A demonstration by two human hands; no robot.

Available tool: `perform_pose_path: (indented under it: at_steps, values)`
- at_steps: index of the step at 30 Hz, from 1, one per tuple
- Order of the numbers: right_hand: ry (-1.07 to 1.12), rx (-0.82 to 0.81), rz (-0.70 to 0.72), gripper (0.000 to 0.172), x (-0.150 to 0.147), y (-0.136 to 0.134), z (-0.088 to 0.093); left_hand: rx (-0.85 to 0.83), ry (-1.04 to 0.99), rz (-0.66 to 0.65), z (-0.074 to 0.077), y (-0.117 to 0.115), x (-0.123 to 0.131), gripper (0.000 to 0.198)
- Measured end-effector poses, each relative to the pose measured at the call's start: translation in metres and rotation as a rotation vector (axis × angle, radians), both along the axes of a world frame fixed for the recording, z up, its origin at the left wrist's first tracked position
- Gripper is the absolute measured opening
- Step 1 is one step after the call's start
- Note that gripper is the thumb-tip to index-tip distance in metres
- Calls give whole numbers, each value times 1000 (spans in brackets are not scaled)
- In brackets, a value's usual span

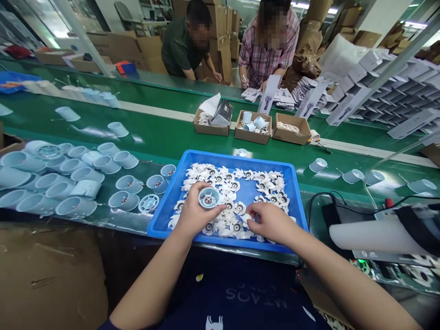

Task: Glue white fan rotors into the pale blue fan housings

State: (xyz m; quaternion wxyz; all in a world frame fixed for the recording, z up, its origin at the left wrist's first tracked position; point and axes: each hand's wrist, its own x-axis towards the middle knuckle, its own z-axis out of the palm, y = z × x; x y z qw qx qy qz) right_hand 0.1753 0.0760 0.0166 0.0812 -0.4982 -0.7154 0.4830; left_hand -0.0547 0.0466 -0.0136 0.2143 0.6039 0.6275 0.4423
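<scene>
Factory floor stacked with brown cardboard cartons, two co-workers bent over their work beyond a long green conveyor belt. Along the belt's near side, rows of pale blue plastic cylindrical housings, left of a shallow bright blue plastic tray heaped with white plastic fan impellers. Left hand curled firmly round one pale blue plastic housing above the tray, its long axis roughly upright, open end up. Right hand low over the impellers, just right of that housing and the nearer to the heap's right side, fingertips pressed together, perhaps pinching a white impeller, though hard to tell from this view.
</scene>
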Motion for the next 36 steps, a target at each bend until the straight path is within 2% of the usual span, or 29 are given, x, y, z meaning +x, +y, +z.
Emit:
perform_pose_path:
  at_steps: [2,4,6,8,10,16,21,26,31,36]
  values:
    - [318,-156,-57,38,19,-12,7,80,-78,-63,2,-9,6,63]
    - [593,-310,-144,48,32,-26,7,109,-38,-200,8,-20,16,55]
    - [797,-433,-241,47,40,-38,1,93,71,-376,15,-30,27,48]
    - [941,-527,-316,41,43,-46,-7,74,163,-535,22,-37,38,55]
    - [1040,-598,-365,37,45,-50,-13,77,204,-626,25,-39,45,62]
    - [1167,-733,-393,34,50,-52,-19,86,247,-598,28,-41,55,59]
    - [1188,-796,-377,34,48,-52,-26,57,275,-574,29,-43,56,68]
    - [1163,-819,-365,40,46,-52,-28,78,340,-575,32,-41,57,60]
    - [1127,-744,-356,37,45,-54,-21,111,373,-613,31,-38,60,52]
    - [1071,-551,-350,27,46,-60,-12,115,405,-607,27,-41,62,54]
